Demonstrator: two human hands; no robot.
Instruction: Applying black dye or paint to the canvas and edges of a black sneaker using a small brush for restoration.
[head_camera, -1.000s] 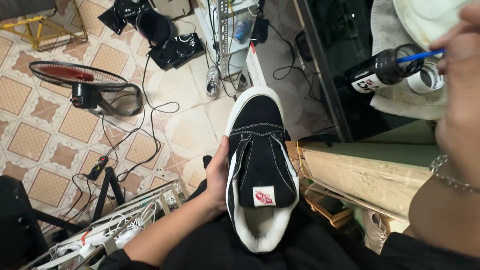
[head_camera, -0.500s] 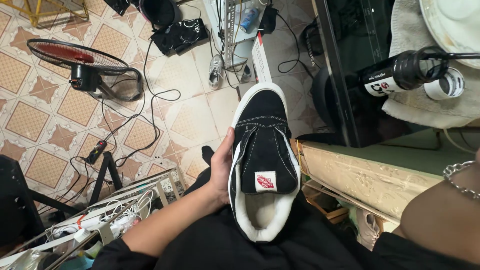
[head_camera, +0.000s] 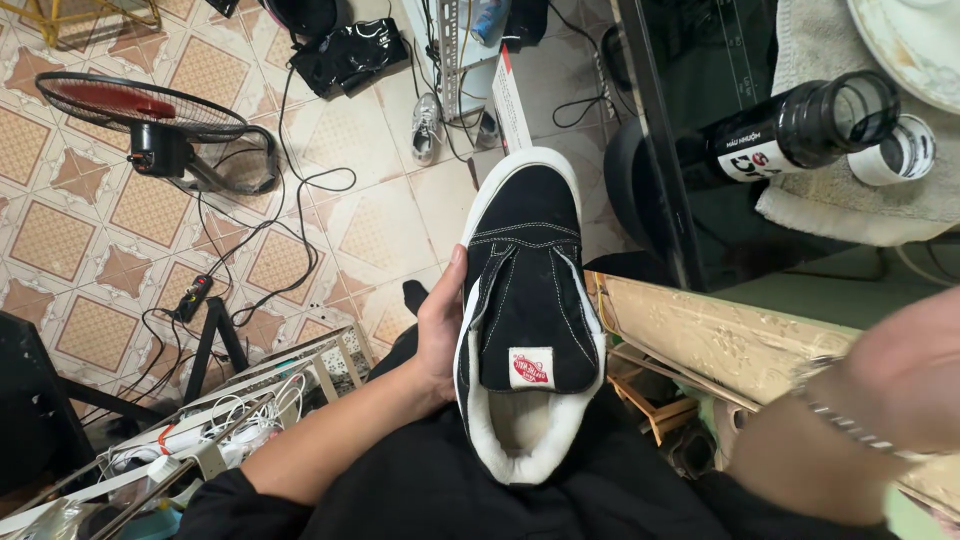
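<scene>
Left hand grasping a black shoe over the lap.
Left fingers (head_camera: 447, 300) wrap the black shoe (head_camera: 528, 300), toe pointing away above the tiled floor (head_camera: 90, 230); the right hand (head_camera: 905, 365) is blurred, its grip unreadable, near a dark bottle (head_camera: 790, 130) on the surface.

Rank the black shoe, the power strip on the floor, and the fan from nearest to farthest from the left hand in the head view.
From the left hand:
1. Black shoe: held in that hand, over the lap.
2. Power strip: on the tiled floor, to the left.
3. Fan: lying on the floor, far upper left.
</scene>
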